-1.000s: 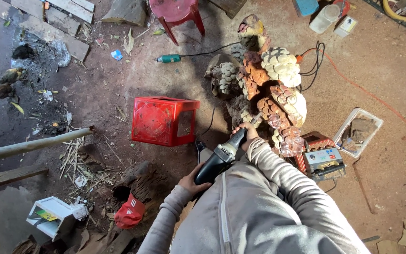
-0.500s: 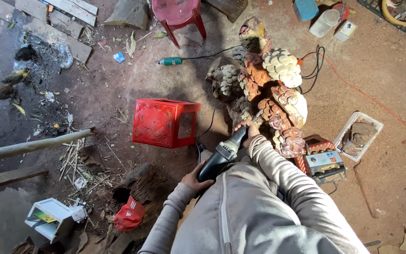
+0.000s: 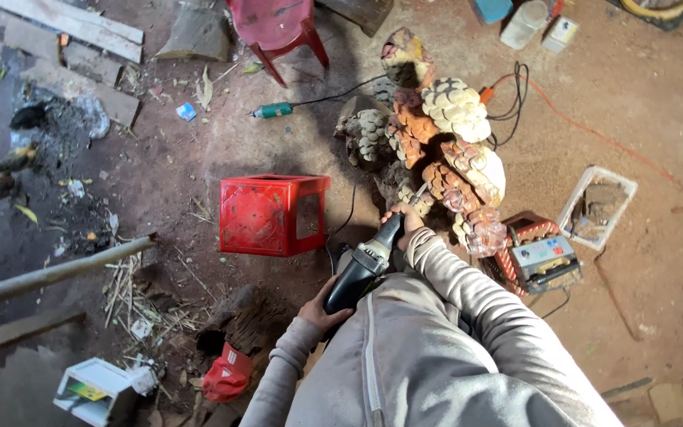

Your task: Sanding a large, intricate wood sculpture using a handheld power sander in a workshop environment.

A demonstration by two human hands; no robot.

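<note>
The power carving tool (image 3: 365, 265) is gripped at its rear by the left hand (image 3: 319, 310). Its front is clasped by the right hand (image 3: 406, 219), against the wood carving (image 3: 444, 150). The red crate (image 3: 272, 213) sits just beside the carving

Carving (image 3: 436, 150) blocks straight ahead of right hand (image 3: 406, 220); bit at its lower edge. Red crate (image 3: 272, 213) stands just left of grinder (image 3: 361, 265), cord on the dirt between them. Orange-framed machine (image 3: 541, 257) crowds the right, near the sleeve. Log stump (image 3: 239, 316) sits beside left hand (image 3: 318, 308). Open dirt beyond the crate, toward green tool (image 3: 272, 111).
</note>
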